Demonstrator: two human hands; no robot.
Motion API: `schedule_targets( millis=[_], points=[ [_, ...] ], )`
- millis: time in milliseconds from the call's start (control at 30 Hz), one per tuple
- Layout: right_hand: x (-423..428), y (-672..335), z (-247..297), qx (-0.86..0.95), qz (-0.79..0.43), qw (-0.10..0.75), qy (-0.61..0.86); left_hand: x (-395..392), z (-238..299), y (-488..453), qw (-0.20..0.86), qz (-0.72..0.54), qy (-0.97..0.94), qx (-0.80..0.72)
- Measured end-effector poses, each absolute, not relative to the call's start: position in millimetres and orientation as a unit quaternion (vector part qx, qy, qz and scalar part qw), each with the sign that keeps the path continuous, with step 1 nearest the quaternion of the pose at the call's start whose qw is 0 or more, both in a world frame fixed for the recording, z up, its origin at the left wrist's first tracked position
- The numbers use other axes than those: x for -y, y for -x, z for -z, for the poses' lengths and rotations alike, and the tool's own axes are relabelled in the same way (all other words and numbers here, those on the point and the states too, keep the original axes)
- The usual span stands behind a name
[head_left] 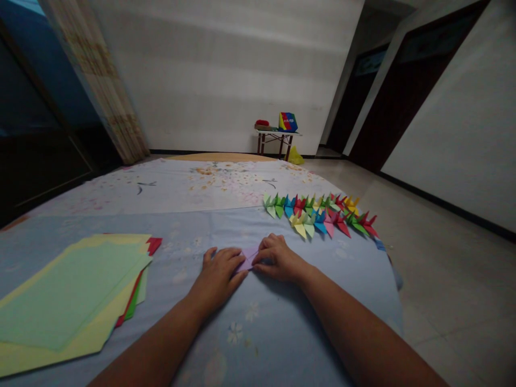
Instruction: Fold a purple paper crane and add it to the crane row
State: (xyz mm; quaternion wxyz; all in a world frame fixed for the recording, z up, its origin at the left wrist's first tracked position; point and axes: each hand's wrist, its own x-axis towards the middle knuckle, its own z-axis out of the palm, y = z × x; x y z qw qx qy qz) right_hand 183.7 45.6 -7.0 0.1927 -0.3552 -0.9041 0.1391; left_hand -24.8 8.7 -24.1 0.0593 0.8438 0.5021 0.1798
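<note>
Mid-frame, the purple paper (248,258) looks partly folded: the left hand (222,267) holds it down, the right hand (278,259) pinches its edge, grip narrow. Origami cranes (319,222) (two rows) right of centre look finished; paper sheets (76,293) lie lower left.

A small, folded lilac paper (247,258) lies on the pale blue cloth (290,333).

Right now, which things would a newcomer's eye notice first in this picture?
Probably the two rows of bright folded paper figures on the blue cloth, beyond the right hand. Next, perhaps the small purple paper under both hands' fingers, and the large pale green sheet topping the stack at the left.
</note>
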Motion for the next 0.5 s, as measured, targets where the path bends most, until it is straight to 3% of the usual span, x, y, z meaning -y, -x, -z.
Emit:
schedule_targets(
  millis=[500],
  points=[
    [-49, -175, 18, 0.898, -0.166, 0.173, 0.37, -2, 8, 16, 0.106, -0.204, -0.839, -0.493]
  ],
)
